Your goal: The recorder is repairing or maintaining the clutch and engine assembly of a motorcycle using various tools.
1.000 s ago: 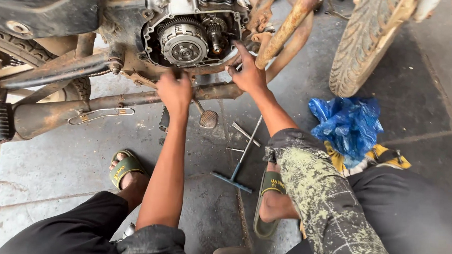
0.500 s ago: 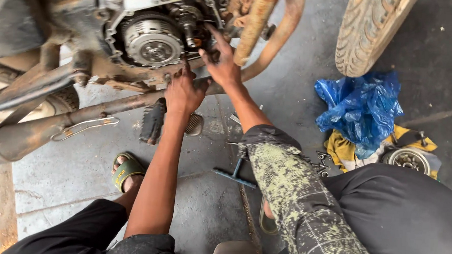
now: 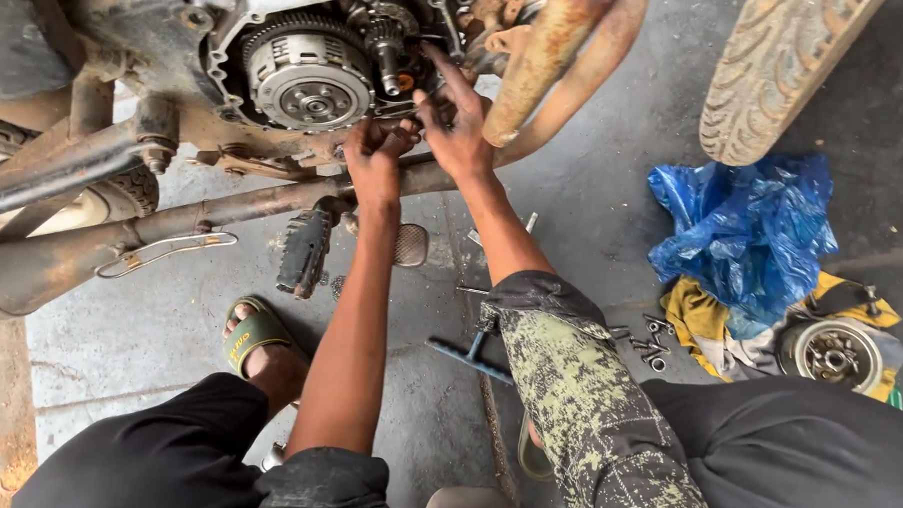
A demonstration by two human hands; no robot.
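Note:
An open motorcycle engine (image 3: 308,74) fills the top left, with its round clutch drum and a small gear on a shaft exposed. My left hand (image 3: 375,161) is curled against the lower edge of the engine case, just under the gear shaft; whether it grips a small part I cannot tell. My right hand (image 3: 456,119) is beside it, fingers spread and reaching up to the gear shaft and the case edge. Both hands touch the engine and nearly touch each other.
A rusty exhaust pipe (image 3: 61,260) runs across the left. A rusty frame tube (image 3: 548,57) and a tyre (image 3: 778,65) are at top right. A blue plastic bag (image 3: 742,234), a yellow rag (image 3: 699,318), a round metal part (image 3: 833,352), loose bolts (image 3: 653,346) and a T-handle wrench (image 3: 473,355) lie on the concrete.
Both hands have moved up from below the engine to its lower edge and the gear shaft. The view has shifted closer to the engine.

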